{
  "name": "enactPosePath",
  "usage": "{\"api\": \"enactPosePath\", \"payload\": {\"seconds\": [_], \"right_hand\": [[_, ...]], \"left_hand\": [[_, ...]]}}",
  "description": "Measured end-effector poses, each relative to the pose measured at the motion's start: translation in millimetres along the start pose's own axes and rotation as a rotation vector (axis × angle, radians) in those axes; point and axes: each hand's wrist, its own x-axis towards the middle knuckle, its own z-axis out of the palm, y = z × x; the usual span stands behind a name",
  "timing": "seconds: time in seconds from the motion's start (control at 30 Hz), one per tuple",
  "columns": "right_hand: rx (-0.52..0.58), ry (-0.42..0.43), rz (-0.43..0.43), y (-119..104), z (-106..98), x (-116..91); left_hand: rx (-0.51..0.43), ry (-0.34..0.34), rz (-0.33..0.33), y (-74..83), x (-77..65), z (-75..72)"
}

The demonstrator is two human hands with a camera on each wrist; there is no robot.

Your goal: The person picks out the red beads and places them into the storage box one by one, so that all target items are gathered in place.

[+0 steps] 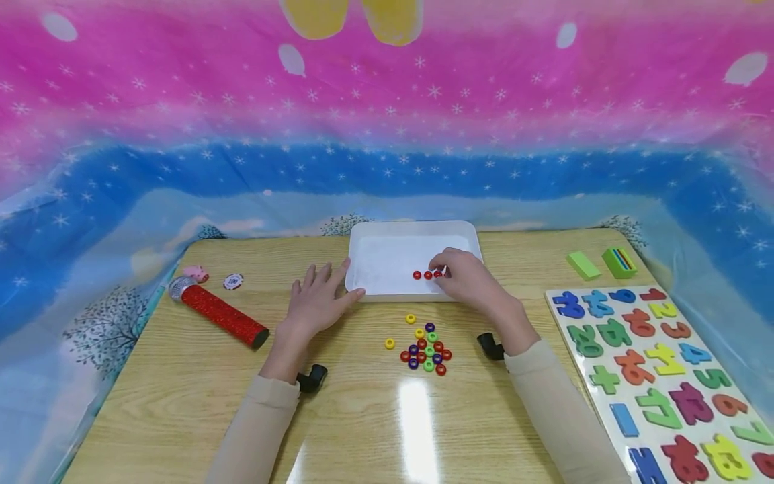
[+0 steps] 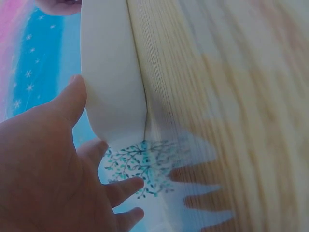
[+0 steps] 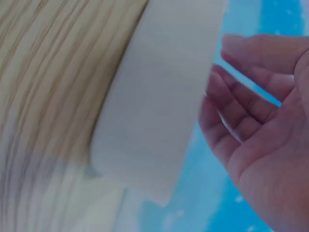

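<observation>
Head view: your left hand (image 1: pixel 316 306), fingers spread, touches the white tray (image 1: pixel 387 252), whose long axis runs left to right; well apart, your right hand (image 1: pixel 471 279) bends over three red rings (image 1: pixel 428 275) inside, lined up parallel; whether it pinches one cannot be told

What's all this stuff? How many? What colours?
table: 1, brown, middle
tray: 1, white, far side
rings: 3 showing, red, in tray
other rings: about 16, mixed, in front of tray
mic: 1, red and silver, left
pig: 1, pink, by mic
chip: 1, white and dark, by pig
board: 1, white, with numbers, right
block: 1, green, behind board
box: 1, green, beside block
cloth: 1, pink and blue, behind
pieces: 2, black, by sleeves
sleeves: 2, beige, near side
left grip: 1, bare, tray's left
right grip: 1, bare, tray's right
</observation>
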Motion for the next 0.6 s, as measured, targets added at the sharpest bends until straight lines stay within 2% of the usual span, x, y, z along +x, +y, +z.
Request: {"api": "enactPosePath", "payload": {"seconds": [0.13,0.3,0.43,0.6], "right_hand": [[0.015,-0.064,-0.07,-16,2,-8],[-0.042,-0.13,-0.169,-30,9,-22],[-0.088,-0.136,-0.229,-39,12,-34],[-0.09,-0.17,-0.292,-54,14,-46]], "left_hand": [[0.0,0.001,-0.001,-1.0,-0.4,-0.2],[0.003,-0.001,-0.002,-2.3,0.5,1.2],[-0.004,-0.006,-0.006,-2.3,1.3,2.0],[0.001,-0.008,-0.01,-1.2,0.7,0.9]]}}
